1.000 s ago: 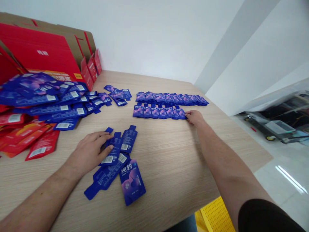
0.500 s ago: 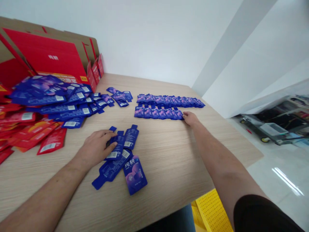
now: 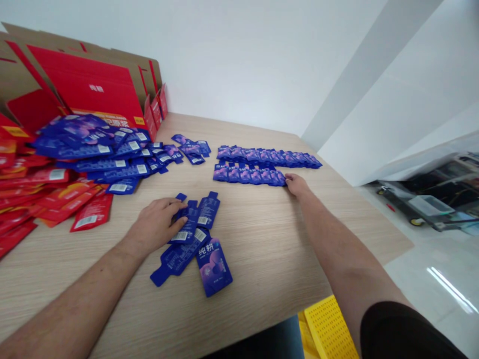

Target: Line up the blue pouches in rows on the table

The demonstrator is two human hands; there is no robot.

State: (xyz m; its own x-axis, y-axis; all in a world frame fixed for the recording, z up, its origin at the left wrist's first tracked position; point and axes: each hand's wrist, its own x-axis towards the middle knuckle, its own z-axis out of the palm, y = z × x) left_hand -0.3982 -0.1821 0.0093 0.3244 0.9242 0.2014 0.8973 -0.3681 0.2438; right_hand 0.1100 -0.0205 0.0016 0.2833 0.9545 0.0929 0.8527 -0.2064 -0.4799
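My left hand (image 3: 157, 224) lies over a loose group of blue spouted sachets (image 3: 190, 224), its fingers and thumb on the upper ones. Below it, a blue sachet with white characters (image 3: 214, 267) lies face up. My right hand (image 3: 297, 184) touches the right end of a neat row of overlapping blue sachets (image 3: 247, 175). Behind that row runs a second, longer row (image 3: 267, 157). Neither hand reaches the small blue cluster (image 3: 191, 148) or the large blue heap (image 3: 93, 149).
Red sachets (image 3: 52, 199) spread at the left edge of the wooden table (image 3: 258, 234). Flattened red-and-brown cardboard cartons (image 3: 88, 85) lean against the wall behind. A yellow perforated crate (image 3: 329, 329) sits below the table's near edge, and a wheeled cart (image 3: 422, 207) stands on the floor at right.
The whole view has shifted and tilted slightly as my head moves. Both hands stay in the same places on the sachets, and no sachet has visibly been moved.
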